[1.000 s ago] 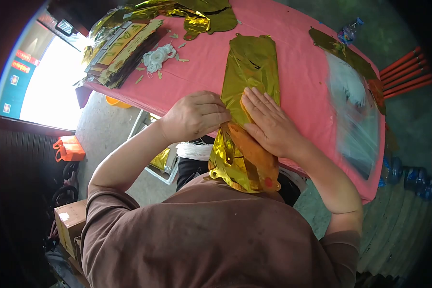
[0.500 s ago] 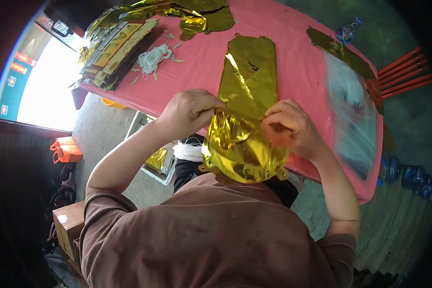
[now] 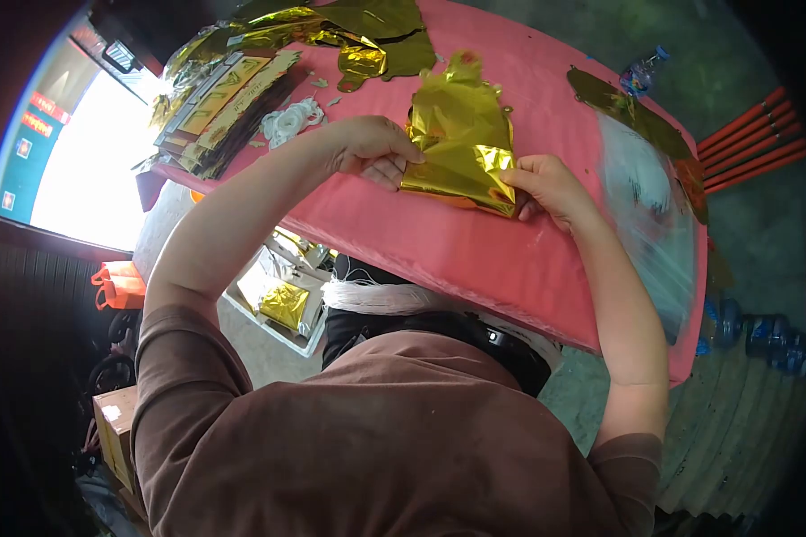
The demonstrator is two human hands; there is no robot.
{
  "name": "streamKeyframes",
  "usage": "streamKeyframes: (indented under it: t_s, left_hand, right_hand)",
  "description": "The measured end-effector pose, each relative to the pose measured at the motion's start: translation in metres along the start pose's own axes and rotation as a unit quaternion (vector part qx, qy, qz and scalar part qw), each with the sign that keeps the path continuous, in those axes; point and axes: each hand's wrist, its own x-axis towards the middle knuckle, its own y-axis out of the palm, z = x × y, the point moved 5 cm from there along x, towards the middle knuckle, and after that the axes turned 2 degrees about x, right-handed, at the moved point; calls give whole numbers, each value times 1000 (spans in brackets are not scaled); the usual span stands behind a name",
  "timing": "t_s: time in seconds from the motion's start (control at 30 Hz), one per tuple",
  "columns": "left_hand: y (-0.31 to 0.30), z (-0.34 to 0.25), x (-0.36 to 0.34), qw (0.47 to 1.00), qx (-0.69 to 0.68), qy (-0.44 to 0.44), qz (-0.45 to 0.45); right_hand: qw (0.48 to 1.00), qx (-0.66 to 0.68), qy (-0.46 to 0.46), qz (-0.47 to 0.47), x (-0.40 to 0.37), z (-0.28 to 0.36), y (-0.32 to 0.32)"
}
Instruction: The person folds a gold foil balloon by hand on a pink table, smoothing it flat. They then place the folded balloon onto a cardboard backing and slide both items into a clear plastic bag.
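I have the left hand point(image 3: 373, 154) at the left edge of the gold foil sheet point(image 3: 461, 143), its thumb pressed down on the foil and the other fingers loosely curled below, so the grip is a pinch rather than a fist. The right hand point(image 3: 551, 190) pinches the near right corner, thumb on top and fingers tucked at the underside. Between them the sheet is mirror-bright and creased, with a fairly straight near edge and a lobed, crumpled far end. It is over the pink tabletop point(image 3: 367, 228), whose covering looks smooth and slightly wrinkled; I can't tell how much of the foil touches it.

Left of the sheet, a coil of soft white cord point(image 3: 291, 122) lies near a stack of printed packets point(image 3: 224, 109) with ragged edges. Beyond it to the left, more gold foil point(image 3: 376, 34) spreads in glossy folds. Well to its right I see filmy clear plastic point(image 3: 645, 192) and a flat, dull-gold foil piece point(image 3: 629, 109). Nearer me than the sheet, below the tabletop, hangs a bundle of thin white strands point(image 3: 381, 298).
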Motion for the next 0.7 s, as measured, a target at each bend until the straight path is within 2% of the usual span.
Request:
streamKeyframes:
  t_s: [0.17,0.37,0.47,0.53,0.57,0.6,0.63,0.67,0.7]
  left_hand:
    - [-2,1,2,1000,-5,-29,-8]
    - [1,-4,-5,999,6,-23,-26]
    - [3,-6,-18,998,11,15,-56]
    - [-4,-17,-31,953,193,162,-170]
    - [2,-12,-32,953,194,161,-169]
    - [10,-20,-45,842,358,299,-270]
    - [26,-25,-61,675,496,417,-353]
    - [34,-22,-63,675,496,417,-354]
    - [51,-20,-65,624,541,465,-319]
  right_hand:
    - [996,-81,-17,-44,13,4,-5]
    - [996,-78,-5,-31,18,3,-1]
    - [995,-95,-4,-27,18,5,0]
    - [994,-102,6,-28,20,5,0]
    - [993,-111,15,-28,21,4,-1]
    - [993,-110,15,-28,21,4,-1]
    - [992,-119,25,-24,22,4,0]
    - [991,-128,36,-21,23,4,0]
    - [991,-128,36,-20,23,5,0]
